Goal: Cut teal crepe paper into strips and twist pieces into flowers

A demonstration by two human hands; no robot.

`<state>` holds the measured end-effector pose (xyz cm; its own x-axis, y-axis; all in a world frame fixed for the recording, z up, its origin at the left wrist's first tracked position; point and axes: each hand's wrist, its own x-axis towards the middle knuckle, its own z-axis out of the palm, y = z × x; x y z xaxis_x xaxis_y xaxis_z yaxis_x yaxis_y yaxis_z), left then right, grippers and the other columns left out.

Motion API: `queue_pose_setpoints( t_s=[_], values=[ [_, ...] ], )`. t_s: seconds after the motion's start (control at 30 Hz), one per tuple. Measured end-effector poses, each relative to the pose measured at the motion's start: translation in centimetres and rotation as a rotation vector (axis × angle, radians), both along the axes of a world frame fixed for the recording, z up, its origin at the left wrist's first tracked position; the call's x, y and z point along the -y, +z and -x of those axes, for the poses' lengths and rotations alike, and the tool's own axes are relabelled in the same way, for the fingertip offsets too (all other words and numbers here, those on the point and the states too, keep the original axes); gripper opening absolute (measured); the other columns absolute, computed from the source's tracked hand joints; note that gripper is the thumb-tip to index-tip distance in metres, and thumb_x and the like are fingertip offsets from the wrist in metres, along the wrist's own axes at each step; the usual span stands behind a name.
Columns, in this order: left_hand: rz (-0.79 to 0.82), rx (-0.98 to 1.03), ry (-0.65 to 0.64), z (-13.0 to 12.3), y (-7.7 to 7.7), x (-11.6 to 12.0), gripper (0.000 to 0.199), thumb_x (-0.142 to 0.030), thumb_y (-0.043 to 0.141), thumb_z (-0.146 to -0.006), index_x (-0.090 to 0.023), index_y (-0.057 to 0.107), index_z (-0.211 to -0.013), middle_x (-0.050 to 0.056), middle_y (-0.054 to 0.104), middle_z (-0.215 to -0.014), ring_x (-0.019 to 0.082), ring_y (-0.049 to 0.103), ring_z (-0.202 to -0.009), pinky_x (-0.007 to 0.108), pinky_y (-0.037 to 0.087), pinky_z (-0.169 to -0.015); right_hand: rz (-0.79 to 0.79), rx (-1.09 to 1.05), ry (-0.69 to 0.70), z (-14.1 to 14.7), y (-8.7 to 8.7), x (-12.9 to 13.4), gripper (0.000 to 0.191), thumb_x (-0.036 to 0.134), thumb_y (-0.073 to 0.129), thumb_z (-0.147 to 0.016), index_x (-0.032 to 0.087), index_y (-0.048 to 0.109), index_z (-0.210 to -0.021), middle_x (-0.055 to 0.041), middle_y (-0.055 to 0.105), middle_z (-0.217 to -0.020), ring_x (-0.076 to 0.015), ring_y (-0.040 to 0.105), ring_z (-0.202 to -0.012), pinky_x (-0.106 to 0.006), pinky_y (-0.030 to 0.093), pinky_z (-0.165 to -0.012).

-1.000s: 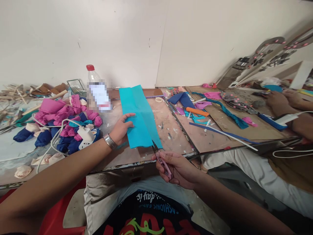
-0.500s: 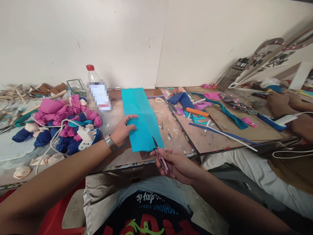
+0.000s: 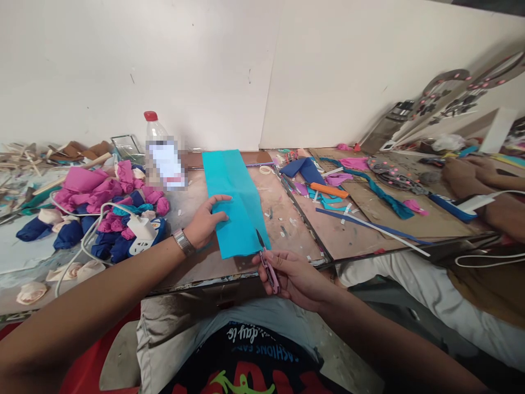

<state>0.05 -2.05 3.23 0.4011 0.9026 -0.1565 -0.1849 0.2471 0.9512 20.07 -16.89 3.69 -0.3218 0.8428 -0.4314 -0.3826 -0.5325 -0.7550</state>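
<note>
A long turquoise sheet (image 3: 235,180), like crepe paper or cloth, lies lengthwise in front of me, its far end near the wall. My left hand (image 3: 206,221) grips its left edge, thumb and index finger resting on top; the other fingers are mostly hidden. Pink-handled thread snips (image 3: 269,273) are held in my right hand (image 3: 293,273) at the near right corner of the sheet. Their dark pointed blade lies over the sheet, angled up and left. Whether a second blade sits under the sheet cannot be seen.
Pink and navy fabric bundles (image 3: 88,189) crowd the left, with a power strip (image 3: 143,243) and white cable. A phone (image 3: 167,161) leans on a bottle (image 3: 152,126). Coloured scraps and an orange-handled cutter (image 3: 328,190) lie right. Another person's arms (image 3: 471,180) rest at far right.
The view has shifted slightly. The sheet's near right edge sits a little further left against the snips. Both hands keep nearly the same places and grips.
</note>
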Motion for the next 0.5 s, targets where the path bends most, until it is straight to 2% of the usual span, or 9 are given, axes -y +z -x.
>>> queue_pose_setpoints(
  t_s=[0.3,0.5],
  values=[
    [0.013,-0.005,0.022,-0.12,0.32,0.16,0.063,-0.017,0.075,-0.057,-0.021,0.061,-0.118,0.001,0.069,-0.090,0.016,0.063,-0.071,0.029,0.056,-0.061,-0.002,-0.030,-0.011,0.25,-0.05,-0.05,0.039,0.049,0.082,-0.084,0.014,0.072,-0.099,-0.0005,0.069,-0.071,-0.0097,0.066,-0.054,-0.014,0.029,-0.036],
    [0.011,-0.012,0.024,0.02,0.04,-0.12,0.063,-0.016,0.074,-0.059,-0.023,0.061,-0.120,0.002,0.070,-0.092,0.017,0.064,-0.071,0.029,0.056,-0.060,-0.017,-0.041,-0.006,0.29,0.12,0.09,0.035,0.046,0.077,-0.090,0.013,0.073,-0.102,-0.0021,0.071,-0.075,-0.0091,0.066,-0.054,-0.014,0.032,-0.035]
  ],
)
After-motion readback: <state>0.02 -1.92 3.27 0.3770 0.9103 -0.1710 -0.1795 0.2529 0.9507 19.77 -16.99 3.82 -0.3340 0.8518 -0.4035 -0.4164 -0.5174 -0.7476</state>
